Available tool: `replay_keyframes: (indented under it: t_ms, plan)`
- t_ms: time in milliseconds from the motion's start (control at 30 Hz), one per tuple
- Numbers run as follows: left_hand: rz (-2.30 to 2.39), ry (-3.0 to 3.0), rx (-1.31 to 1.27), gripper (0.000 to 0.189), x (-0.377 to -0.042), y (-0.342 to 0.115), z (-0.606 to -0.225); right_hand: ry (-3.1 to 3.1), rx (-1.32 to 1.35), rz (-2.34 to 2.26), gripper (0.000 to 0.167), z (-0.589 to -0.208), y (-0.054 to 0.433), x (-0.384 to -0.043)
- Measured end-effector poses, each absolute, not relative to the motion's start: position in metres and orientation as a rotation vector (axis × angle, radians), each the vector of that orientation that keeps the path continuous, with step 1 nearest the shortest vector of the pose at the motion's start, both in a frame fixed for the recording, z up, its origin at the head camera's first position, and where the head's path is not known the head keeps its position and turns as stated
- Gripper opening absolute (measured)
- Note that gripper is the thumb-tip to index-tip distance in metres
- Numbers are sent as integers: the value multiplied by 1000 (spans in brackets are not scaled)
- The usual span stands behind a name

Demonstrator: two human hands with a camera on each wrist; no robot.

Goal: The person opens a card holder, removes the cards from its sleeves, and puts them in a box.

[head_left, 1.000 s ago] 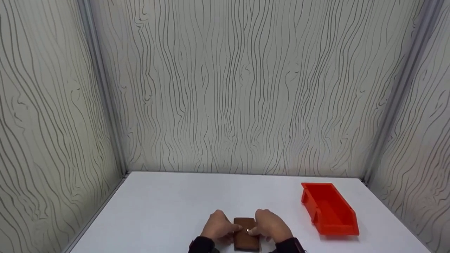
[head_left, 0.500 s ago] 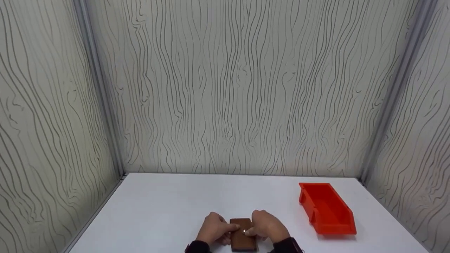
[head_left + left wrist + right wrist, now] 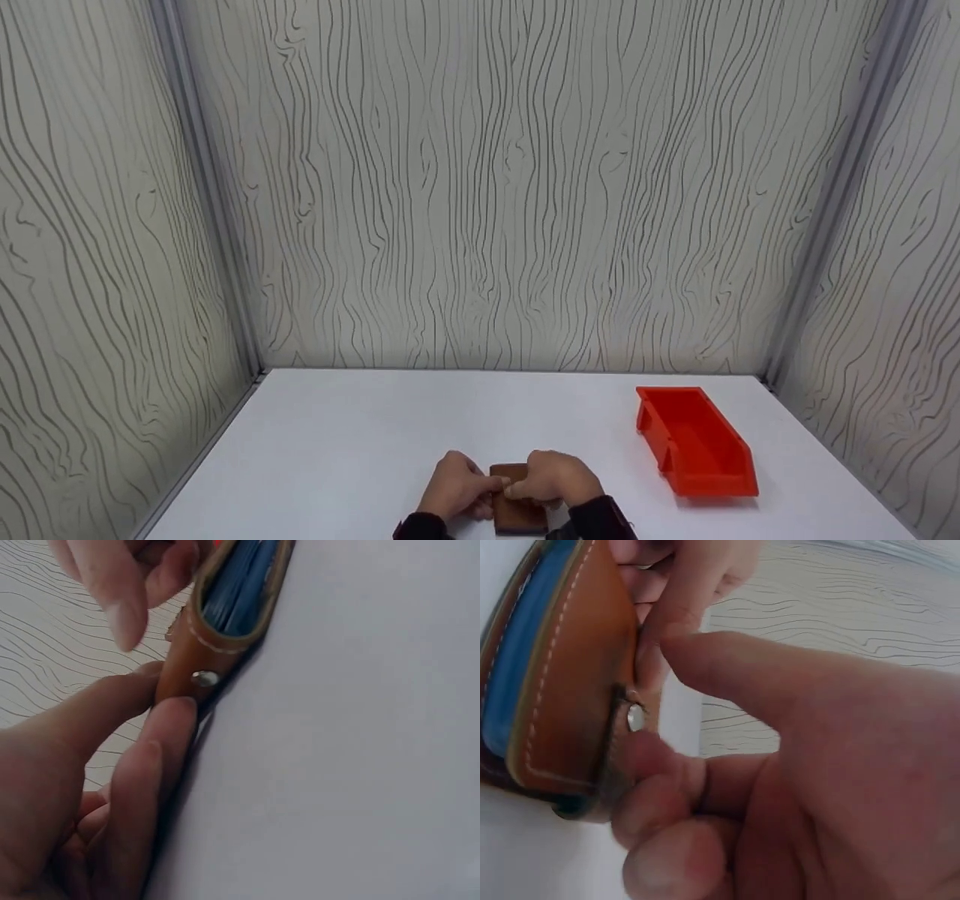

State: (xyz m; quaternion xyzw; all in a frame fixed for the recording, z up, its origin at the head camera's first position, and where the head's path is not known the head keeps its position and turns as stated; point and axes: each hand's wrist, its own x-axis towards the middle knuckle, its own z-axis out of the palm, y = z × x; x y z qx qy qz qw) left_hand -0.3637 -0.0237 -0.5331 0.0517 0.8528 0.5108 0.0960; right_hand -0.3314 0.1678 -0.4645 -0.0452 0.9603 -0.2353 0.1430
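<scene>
A brown leather wallet (image 3: 520, 519) with pale stitching lies on the white tabletop between the two hands. Blue inserts (image 3: 517, 682) show along its open side in the right wrist view. My left hand (image 3: 457, 484) pinches the left side, its fingertips beside a silver rivet (image 3: 205, 678) in the left wrist view. At the right edge, curled fingers of my right hand (image 3: 556, 477) touch the leather close to a silver snap (image 3: 635, 718). The right thumb (image 3: 727, 667) reaches across above the wallet toward the left thumb. In the head view, the right hand covers the snap.
A red open-front plastic bin (image 3: 712, 486) stands to the right on the white table (image 3: 360, 435). Wood-grain patterned panels (image 3: 480, 187) enclose the table at the back and sides, with grey corner posts (image 3: 810, 300).
The right hand has shifted left over the wallet, its thumb moving past the snap toward the left thumb. The left hand keeps its pinch. The head view has shifted slightly.
</scene>
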Motion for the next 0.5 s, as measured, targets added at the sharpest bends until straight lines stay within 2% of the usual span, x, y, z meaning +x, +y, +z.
replay_keyframes:
  t_ms: [200,500]
  plan:
    - [1558,2475,214,27,-361,-23,-533,2773,-64,-635,42,-471,167,-332]
    - [1580,2510,193,30,-360,-28,-532,2851,-104,-475,34,-469,150,-330]
